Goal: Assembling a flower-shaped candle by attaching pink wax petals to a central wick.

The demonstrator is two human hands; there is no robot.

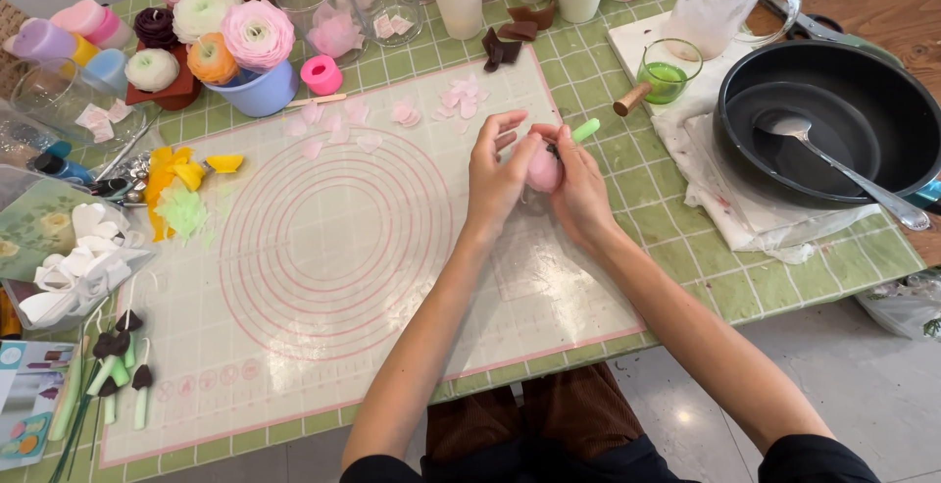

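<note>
Over the green checked table (686,277) and its translucent silicone mat with pink concentric rings (323,248), both forearms reach forward from the bottom edge and meet near the mat's upper right. The left hand (497,174) and the right hand (578,184) each curl in a half-closed grip around one soft pink flower bud on a pale green stem (544,167), the fingertips pressing its sides. To the right one black round pan (833,125) holds one metal spoon (843,164); scattered pale pink petals (461,101) lie just beyond the hands.
</note>
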